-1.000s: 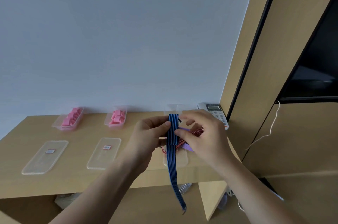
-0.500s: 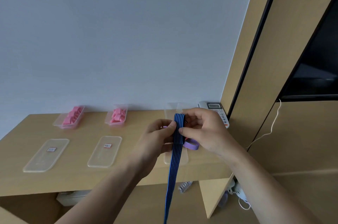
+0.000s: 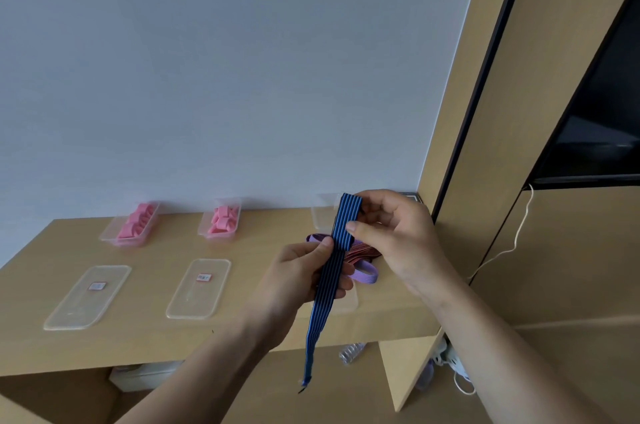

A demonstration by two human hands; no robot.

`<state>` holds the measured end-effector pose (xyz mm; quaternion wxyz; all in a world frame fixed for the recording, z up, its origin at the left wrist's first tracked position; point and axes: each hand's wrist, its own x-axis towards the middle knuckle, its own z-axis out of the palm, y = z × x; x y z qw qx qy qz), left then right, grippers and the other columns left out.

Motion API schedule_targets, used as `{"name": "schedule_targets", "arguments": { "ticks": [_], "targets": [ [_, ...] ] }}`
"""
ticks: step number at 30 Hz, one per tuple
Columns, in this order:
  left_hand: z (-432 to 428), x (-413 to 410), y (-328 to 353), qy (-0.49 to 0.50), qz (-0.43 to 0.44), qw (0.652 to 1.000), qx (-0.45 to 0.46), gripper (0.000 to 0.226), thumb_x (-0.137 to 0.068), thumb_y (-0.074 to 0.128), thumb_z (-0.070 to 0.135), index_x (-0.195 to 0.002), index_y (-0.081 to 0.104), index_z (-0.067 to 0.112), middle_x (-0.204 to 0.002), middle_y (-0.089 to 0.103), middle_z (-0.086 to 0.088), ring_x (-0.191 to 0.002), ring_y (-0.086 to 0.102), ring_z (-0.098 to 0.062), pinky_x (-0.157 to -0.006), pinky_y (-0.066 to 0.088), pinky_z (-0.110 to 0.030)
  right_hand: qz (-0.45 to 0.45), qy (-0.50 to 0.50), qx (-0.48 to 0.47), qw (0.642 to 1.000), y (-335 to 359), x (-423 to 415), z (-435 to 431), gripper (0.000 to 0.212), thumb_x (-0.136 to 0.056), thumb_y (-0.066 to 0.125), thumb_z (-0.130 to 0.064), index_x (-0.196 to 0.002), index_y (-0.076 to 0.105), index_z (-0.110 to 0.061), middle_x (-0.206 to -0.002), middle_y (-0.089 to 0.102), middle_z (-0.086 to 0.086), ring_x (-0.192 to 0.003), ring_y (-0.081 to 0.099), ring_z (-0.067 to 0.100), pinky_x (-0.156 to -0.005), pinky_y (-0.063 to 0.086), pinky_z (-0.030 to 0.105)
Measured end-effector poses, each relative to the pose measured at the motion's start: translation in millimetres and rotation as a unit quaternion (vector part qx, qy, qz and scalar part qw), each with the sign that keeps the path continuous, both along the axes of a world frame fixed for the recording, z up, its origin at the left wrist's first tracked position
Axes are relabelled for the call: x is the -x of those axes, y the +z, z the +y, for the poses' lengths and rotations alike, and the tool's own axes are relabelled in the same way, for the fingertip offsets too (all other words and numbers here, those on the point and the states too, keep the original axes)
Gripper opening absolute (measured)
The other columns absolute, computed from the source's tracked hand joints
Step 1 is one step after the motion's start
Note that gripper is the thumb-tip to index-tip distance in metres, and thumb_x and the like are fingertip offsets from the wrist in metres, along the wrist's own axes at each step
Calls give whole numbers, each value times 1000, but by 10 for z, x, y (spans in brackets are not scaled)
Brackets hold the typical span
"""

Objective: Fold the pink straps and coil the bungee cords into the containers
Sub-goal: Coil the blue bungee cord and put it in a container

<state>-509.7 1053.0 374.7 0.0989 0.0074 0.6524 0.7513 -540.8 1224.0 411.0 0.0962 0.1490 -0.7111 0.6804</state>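
Over the right end of the bench (image 3: 138,337), the left hand (image 3: 298,281) and right hand (image 3: 391,240) both pinch the blue bungee cord (image 3: 332,271), folded at the top, which could spring open if a pinch slips, since it hangs long and loose.

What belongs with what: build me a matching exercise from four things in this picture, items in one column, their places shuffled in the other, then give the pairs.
Things
1. blue striped cord
2. purple cord
3. pink straps
4. labelled lids

Places
A. flat on the near part of the desk
B. in clear containers by the wall
C. pinched by the left hand and right hand, tail hanging below the desk edge
D. lying loose behind the two hands

Pairs: 1-C, 2-D, 3-B, 4-A
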Motion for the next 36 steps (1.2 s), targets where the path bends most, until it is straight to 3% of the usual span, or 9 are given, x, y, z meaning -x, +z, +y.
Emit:
{"name": "schedule_targets", "arguments": {
  "ticks": [6, 11, 13, 18, 22, 26, 30, 32, 36],
  "targets": [
    [7, 0, 51, -8, -7, 1000, 3, 44, -106, 51, 39, -98, 81, 8, -99, 79, -20, -84, 75, -32, -82, 63, -46, 88, -51, -54, 993, -43, 3, -26, 35, -80, 76, 4, -104, 69, -22, -96, 74, -2, -90, 72, 12, -79, 56, 23],
    [0, 78, 136, -6, -32, 998, -61, 55, -103, 48, 51, -100, 82, 8, -109, 77, -23, -96, 74, -38, -92, 61, -49, 215, -99, -115, 965, -133, -74, -64, 27, -78, 77, 2, -100, 69, -11, -95, 70, 0, -89, 72, 13, -78, 59, 31],
    [-14, 118, 142, -4, -33, 997, -69, 55, -104, 48, 52, -98, 83, 11, -107, 77, -22, -95, 75, -36, -96, 59, -54, 288, -119, -148, 939, -177, -109, -77, 22, -76, 76, 4, -95, 69, -6, -92, 68, 0, -88, 69, 10, -76, 56, 26],
    [-34, 157, 149, -26, -31, 996, -77, 42, -102, 55, 46, -94, 83, 16, -99, 79, -14, -86, 77, -24, -71, 61, -34, 366, -124, -215, 897, -331, -142, -106, 30, -67, 72, 18, -88, 67, -1, -95, 68, 6, -93, 66, 12, -77, 53, 20],
    [-55, 179, 119, -23, -19, 997, -72, 32, -102, 58, 33, -100, 81, 10, -94, 76, -12, -86, 73, -26, -75, 60, -38, 352, -107, -258, 893, -396, -148, -98, 30, -66, 61, 20, -87, 68, 0, -97, 67, 5, -91, 66, 16, -72, 54, 21],
    [-60, 203, 73, -5, -19, 997, -70, 30, -106, 53, 23, -103, 80, 8, -94, 74, -14, -85, 69, -28, -80, 60, -47, 288, -75, -219, 929, -367, -167, -89, 30, -71, 61, 16, -91, 74, -3, -100, 69, 2, -95, 67, 11, -74, 57, 31],
    [-54, 187, 43, -15, -14, 999, -47, 34, -108, 48, 21, -107, 80, 11, -102, 78, -15, -91, 69, -29, -96, 55, -60, 159, -60, -201, 965, -292, -163, -113, 38, -85, 69, -2, -122, 68, -11, -112, 62, -20, -108, 59, -8, -88, 48, 11],
    [-43, 182, 42, -19, -10, 999, -46, 34, -108, 46, 19, -108, 79, 12, -107, 78, -17, -93, 72, -29, -96, 57, -59, 85, -32, -204, 975, -301, -143, -119, 44, -91, 69, -9, -134, 62, -16, -119, 61, -22, -113, 58, -6, -97, 49, 21],
    [-31, 171, 53, -19, -5, 999, -44, 37, -110, 43, 16, -105, 80, 14, -105, 78, -15, -92, 75, -26, -92, 60, -55, 41, -21, -201, 978, -340, -143, -151, 48, -93, 66, -8, -140, 56, -14, -136, 60, -4, -127, 55, 10, -106, 47, 42]
  ]
}}
